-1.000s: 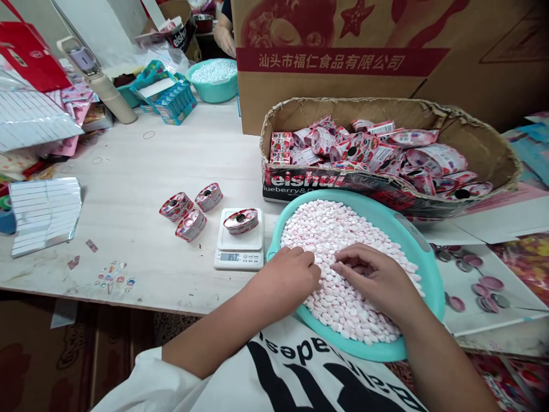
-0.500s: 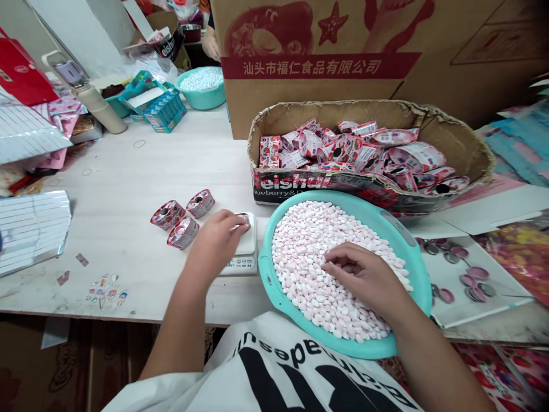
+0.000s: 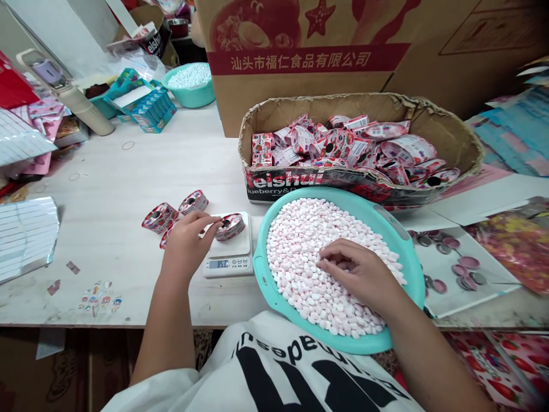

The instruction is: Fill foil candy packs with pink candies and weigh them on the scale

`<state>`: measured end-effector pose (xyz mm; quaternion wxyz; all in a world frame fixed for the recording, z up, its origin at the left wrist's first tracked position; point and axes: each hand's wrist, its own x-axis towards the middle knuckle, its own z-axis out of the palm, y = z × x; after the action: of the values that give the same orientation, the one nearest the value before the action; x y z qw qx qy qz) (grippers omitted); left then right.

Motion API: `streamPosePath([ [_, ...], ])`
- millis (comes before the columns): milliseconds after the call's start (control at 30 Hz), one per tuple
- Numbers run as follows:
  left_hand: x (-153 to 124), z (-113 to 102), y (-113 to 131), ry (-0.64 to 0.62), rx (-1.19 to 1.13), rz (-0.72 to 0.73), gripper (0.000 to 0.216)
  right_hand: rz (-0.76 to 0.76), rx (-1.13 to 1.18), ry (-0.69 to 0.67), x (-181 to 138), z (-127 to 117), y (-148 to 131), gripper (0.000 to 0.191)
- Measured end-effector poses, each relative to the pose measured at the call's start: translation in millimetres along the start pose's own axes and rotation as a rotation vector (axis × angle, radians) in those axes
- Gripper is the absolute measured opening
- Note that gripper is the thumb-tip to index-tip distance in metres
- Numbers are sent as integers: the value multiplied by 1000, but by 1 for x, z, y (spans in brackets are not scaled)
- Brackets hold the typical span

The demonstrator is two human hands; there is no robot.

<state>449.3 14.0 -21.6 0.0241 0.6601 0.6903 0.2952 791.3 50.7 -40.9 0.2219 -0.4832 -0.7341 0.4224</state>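
On the white kitchen scale (image 3: 229,252), whose display shows digits like 853, lies a small red-and-pink oval candy packet (image 3: 234,228) with a dark hole in its top. The thumb and forefinger of my left hand (image 3: 186,243) are pinched at the packet's left edge. Two similar packets, one upper (image 3: 195,200) and one left (image 3: 158,217), stand beside that hand, and a third is mostly hidden behind it. My right hand (image 3: 358,272) rests over pinkish-white candies (image 3: 300,240) in a turquoise basin (image 3: 418,274), fingers curled towards the thumb; what they hold is hidden.
A cut-down cardboard box (image 3: 253,123) full of similar packets stands behind the basin, before a large carton (image 3: 300,80). A second basin (image 3: 199,97), blue boxes (image 3: 154,111) and a bottle (image 3: 83,106) are at the back left. Printed sheets (image 3: 463,274) lie on the right.
My left hand has drawn back leftward across the scale, uncovering the packet and the display. My right hand stays over the candies, its fingers nearly unchanged. The whole view has shifted slightly.
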Motion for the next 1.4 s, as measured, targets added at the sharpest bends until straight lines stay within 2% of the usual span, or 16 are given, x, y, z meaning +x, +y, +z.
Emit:
streamPosePath([
  [100,-3,-4,-2,70,-20,-58,22,1,-10,3,0,-1,-2,12],
  [333,-6,0,-8,50,-59,-92,25,4,-9,15,1,0,0,13],
  [1033,-3,4,-7,64,-75,-8,20,27,-1,2,1,0,0,10],
  [1400,1,16,-9,78,-66,5,20,19,2,-4,0,-1,2,10],
])
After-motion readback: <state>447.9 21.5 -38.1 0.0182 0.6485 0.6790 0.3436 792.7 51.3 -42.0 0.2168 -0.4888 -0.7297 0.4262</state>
